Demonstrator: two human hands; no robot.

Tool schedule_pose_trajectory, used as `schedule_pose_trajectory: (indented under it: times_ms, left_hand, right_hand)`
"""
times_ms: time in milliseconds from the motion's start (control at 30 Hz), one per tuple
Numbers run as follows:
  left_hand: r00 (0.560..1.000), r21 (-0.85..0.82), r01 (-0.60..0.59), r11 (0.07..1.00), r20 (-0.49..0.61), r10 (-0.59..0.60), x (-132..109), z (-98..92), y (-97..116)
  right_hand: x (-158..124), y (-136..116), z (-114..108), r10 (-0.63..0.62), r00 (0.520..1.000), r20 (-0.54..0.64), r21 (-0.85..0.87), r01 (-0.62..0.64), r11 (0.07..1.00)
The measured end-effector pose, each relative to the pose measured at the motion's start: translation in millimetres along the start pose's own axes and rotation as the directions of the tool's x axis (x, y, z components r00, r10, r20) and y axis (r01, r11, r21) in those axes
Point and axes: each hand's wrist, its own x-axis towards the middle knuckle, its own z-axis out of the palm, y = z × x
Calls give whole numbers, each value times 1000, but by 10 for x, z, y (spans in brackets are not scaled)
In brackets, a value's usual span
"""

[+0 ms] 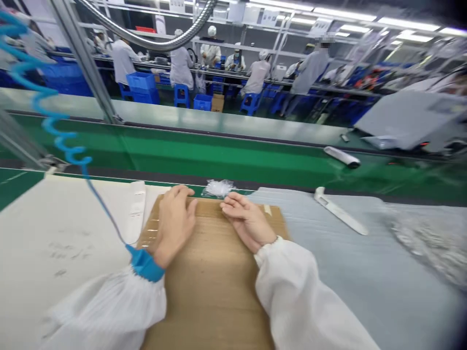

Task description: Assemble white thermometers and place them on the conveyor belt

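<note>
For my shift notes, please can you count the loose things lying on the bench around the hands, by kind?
Cardboard sheet: 1
Long white strips: 2
Bunches of clear plastic: 2
Total: 5
</note>
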Motion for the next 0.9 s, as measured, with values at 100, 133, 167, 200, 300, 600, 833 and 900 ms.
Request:
schedule_pose_trajectory:
  times_ms: [100,133,167,200,300,600,833,900]
  left_hand:
    - [1000,0,-23,1000,-2,23,9,22,-52]
    - [1000,5,-26,1000,-1,26,9,26,-63]
    - [1000,10,-28,1000,1,28,8,28,-71]
    - [1000,15,-27,1000,1,27,7,28,-75]
    - [1000,15,-25,1000,4,25,7,17,-71]
    - [998,-32,-45,998,29,46,27,-22,-57]
    - [998,23,-21,1000,52,20,31,-2,-53]
    - [997,32,-45,998,57,44,40,-13,-91]
  right_hand:
    - [18,15,11,-6,1000,2,7,6,1000]
    - [19,16,12,-6,1000,2,8,6,1000]
    - [16,16,12,-5,1000,3,10,5,1000]
    - [11,14,11,-3,1000,7,11,3,1000]
    - [-8,5,12,6,999,33,12,-7,1000]
    - [-21,-11,34,0,1000,26,10,0,1000]
    - [7,18,-15,-16,998,69,3,15,1000]
    - [9,24,-8,-22,998,67,-4,23,1000]
